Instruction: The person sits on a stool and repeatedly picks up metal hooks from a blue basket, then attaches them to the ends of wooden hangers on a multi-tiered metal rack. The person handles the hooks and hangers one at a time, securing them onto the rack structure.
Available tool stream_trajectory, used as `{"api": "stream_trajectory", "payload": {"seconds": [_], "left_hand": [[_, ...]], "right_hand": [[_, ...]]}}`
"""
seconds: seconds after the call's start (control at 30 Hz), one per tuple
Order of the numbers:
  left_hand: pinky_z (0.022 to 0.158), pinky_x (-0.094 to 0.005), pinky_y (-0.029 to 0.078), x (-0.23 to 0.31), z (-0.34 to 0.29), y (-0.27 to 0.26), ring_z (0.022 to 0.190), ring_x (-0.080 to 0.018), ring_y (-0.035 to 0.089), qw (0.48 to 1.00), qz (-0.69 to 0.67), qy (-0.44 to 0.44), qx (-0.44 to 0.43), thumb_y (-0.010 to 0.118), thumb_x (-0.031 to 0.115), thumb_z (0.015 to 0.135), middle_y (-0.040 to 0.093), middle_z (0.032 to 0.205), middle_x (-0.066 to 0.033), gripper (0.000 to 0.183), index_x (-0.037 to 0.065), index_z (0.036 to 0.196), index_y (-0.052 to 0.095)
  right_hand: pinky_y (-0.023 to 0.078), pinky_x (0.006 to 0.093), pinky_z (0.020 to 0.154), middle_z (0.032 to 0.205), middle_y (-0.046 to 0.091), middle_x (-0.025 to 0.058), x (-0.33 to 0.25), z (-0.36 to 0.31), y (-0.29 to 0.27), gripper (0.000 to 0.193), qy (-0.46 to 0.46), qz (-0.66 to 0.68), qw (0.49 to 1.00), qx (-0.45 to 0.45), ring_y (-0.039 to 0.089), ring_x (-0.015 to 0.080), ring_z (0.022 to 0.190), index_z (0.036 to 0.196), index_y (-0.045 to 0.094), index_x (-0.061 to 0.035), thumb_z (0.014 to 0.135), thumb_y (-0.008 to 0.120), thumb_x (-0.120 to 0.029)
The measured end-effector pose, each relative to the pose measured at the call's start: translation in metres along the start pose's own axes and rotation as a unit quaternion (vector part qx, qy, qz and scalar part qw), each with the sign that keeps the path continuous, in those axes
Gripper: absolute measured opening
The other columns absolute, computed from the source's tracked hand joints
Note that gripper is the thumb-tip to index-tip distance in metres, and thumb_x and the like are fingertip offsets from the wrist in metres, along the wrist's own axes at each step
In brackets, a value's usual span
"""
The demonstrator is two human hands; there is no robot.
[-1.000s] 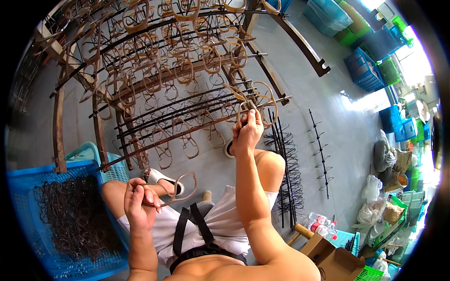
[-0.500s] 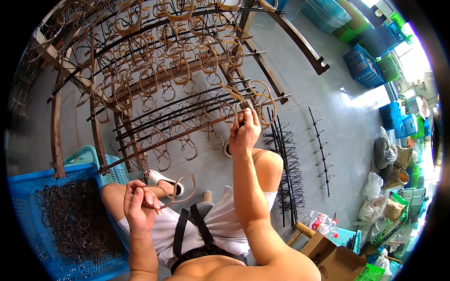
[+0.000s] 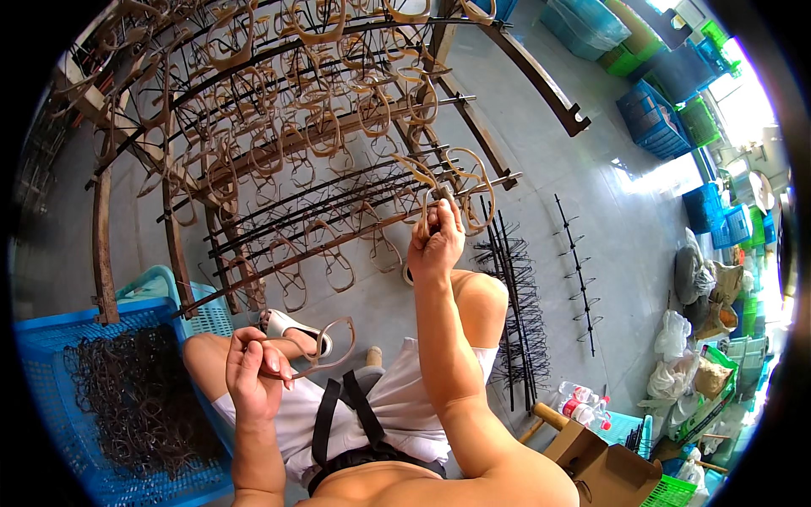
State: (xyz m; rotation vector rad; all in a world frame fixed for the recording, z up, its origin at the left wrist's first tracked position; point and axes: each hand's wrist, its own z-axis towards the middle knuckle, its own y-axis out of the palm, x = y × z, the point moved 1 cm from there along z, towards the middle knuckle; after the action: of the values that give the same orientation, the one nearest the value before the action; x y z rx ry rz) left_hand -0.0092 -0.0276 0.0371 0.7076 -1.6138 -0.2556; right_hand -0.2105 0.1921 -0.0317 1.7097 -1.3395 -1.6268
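Observation:
My left hand (image 3: 253,376) is closed on a brown eyeglass frame (image 3: 352,340), held above my lap with one rim sticking out to the right. My right hand (image 3: 437,245) reaches forward to the right end of a metal rod (image 3: 510,180). Its fingers pinch another, tan eyeglass frame (image 3: 491,198) around the bridge, and they hide how it sits on the rod. Many similar frames hang in rows from the rods of a rusty rack (image 3: 176,245) in front of me.
A blue crate (image 3: 38,372) full of dark frames stands at my left. On the floor to the right lie black spiked rods (image 3: 576,270). A cardboard box (image 3: 604,469) and plastic bottles (image 3: 583,410) are at the lower right. Crates and bags line the right side.
My right hand has shifted slightly left and down at the rod's end. In my left hand, the eyeglass frame has turned a little.

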Motion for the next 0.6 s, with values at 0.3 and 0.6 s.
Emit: {"api": "stream_trajectory", "payload": {"seconds": [0.3,0.6], "left_hand": [[0.038,-0.0250,0.043,-0.001,-0.002,-0.001,0.052,-0.0138,0.051,1.000,0.005,-0.006,0.000,0.046,0.020,0.094,0.047,0.065,-0.0022,0.016,0.007,0.101,0.045],[0.042,-0.0290,0.045,-0.004,-0.002,0.000,0.054,-0.0175,0.053,0.999,-0.027,-0.016,-0.019,0.046,0.018,0.094,0.050,0.064,-0.0050,0.015,0.005,0.102,0.045]], "right_hand": [[0.033,0.0204,0.038,0.059,0.047,-0.0006,0.010,-0.008,-0.014,0.020,-0.089,-0.203,0.972,-0.078,0.041,0.0060,0.045,0.108,0.058,0.0000,0.091,0.052,-0.009],[0.036,0.0203,0.041,0.058,0.048,-0.0009,0.006,-0.009,-0.019,0.017,-0.099,-0.293,0.945,-0.110,0.043,0.0054,0.047,0.104,0.059,0.0008,0.090,0.052,-0.006]]}}
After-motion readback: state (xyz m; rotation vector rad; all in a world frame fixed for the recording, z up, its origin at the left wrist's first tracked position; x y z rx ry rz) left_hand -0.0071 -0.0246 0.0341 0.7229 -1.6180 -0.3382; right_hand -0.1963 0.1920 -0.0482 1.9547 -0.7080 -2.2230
